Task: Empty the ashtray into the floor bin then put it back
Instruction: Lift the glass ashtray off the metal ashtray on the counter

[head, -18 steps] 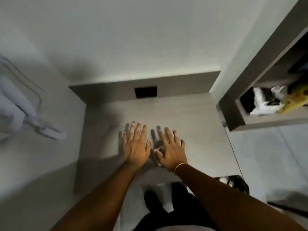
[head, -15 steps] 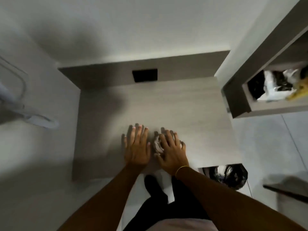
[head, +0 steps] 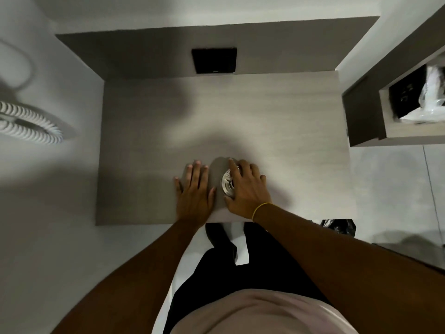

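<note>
Near front edge of desk (head: 149,131): ashtray (head: 227,183), metallic, resting on surface, right hand (head: 248,189) draped over it, fingers curled round rim, thumb at near side; whether grip firm cannot tell. Left hand (head: 195,191) flat on desk just beside, fingers spread, holding nothing. Floor bin (head: 339,226) with dark liner below desk's right front corner, partly hidden. Judged: task at start, pickup only. Left: lift, tip into bin, return to desk. Ashtray contents not discernible.
</note>
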Demonstrator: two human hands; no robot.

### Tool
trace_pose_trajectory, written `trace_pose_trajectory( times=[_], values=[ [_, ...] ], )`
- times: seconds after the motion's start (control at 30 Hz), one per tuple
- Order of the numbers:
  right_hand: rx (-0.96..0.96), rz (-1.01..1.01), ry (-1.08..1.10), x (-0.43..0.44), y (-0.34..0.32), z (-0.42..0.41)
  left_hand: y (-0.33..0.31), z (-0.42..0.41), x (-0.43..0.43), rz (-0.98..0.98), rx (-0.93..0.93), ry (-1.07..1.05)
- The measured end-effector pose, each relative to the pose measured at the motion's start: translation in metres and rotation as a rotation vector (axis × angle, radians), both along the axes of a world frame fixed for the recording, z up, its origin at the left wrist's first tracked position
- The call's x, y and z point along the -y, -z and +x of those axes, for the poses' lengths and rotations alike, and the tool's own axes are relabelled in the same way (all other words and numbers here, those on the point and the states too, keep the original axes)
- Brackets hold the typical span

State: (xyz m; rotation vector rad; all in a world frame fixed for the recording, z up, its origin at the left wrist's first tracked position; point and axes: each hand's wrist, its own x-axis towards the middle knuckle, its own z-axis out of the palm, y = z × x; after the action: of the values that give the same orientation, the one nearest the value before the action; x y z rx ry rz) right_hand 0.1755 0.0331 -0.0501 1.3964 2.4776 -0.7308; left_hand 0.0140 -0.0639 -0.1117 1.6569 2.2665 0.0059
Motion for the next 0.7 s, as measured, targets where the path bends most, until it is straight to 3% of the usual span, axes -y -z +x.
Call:
trace_pose_trajectory(
  times=[0.47, 0.7],
  values=[
    [0.029, -0.054, -0.066, -0.009, -0.018, -0.005, 0.015, 0.011, 0.0, 0.061, 0.01, -0.062],
    [-0.175, 0.001, 0.217, -0.021, -0.025, 0.035, 0.016, 0.01, 0.001, 0.068, -0.022, -0.067]
  ],
)
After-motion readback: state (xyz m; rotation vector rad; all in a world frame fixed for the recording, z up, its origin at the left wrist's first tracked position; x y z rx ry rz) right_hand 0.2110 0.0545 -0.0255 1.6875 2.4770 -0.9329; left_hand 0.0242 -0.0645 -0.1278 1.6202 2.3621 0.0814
